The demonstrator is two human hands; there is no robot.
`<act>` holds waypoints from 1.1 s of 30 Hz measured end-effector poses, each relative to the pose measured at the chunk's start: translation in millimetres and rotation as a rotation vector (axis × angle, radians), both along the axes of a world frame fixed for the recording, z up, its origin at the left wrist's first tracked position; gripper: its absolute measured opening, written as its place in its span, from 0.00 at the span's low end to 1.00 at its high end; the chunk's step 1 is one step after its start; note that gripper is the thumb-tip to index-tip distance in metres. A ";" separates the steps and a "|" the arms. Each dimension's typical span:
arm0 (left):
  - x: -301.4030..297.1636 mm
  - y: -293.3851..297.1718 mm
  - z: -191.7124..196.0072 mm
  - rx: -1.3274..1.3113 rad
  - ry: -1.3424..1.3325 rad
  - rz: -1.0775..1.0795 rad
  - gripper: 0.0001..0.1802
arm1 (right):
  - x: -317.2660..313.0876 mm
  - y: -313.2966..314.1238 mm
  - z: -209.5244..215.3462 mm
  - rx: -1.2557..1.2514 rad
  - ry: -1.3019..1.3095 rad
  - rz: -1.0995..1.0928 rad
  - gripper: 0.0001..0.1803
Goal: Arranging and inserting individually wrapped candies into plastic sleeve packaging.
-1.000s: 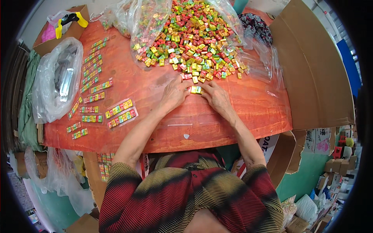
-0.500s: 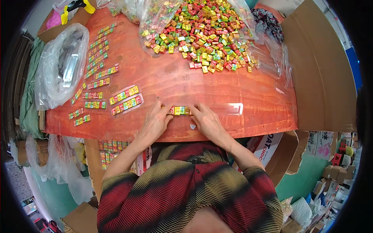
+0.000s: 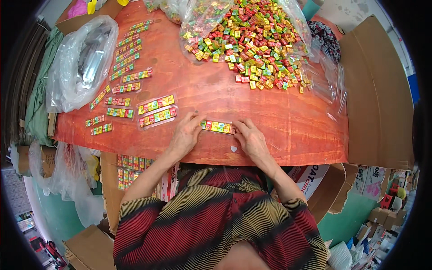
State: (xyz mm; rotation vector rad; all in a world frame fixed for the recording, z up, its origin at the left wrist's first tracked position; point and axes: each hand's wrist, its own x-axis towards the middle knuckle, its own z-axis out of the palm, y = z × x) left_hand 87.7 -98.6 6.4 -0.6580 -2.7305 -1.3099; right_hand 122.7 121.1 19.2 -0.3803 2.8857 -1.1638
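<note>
A short row of small red, yellow and green boxes (image 3: 218,126) lies in a narrow clear plastic tray on the red table in front of me. My left hand (image 3: 186,134) has its thumb and fingers closed on the left end of the row. At the right end, my right hand (image 3: 250,138) grips with thumb and forefinger. A small whitish chip (image 3: 233,149) lies just below the row, near my right hand. To the left, two filled trays (image 3: 156,111) lie side by side.
A big heap of small coloured boxes (image 3: 256,45) spills from a clear bag at the back. More filled trays (image 3: 123,89) cover the left. A plastic bag of clear trays (image 3: 85,67) stands at the far left; a cardboard sheet (image 3: 375,94) rises at the right.
The row between my hands shows longer now, and my hands are farther apart. The clear tray that lay to the right of my right hand no longer shows there. The whole view has shifted slightly.
</note>
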 end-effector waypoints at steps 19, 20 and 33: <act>-2.9 -1.3 5.1 -0.069 0.170 -0.010 0.21 | 2.0 3.7 -2.8 0.134 0.070 -0.081 0.13; -2.8 -1.9 5.1 -0.069 0.169 -0.010 0.21 | 2.0 4.1 -3.0 0.128 0.092 -0.078 0.13; -9.4 -9.3 9.8 -0.152 0.110 -0.076 0.20 | 6.1 -1.1 4.3 0.117 0.140 -0.143 0.11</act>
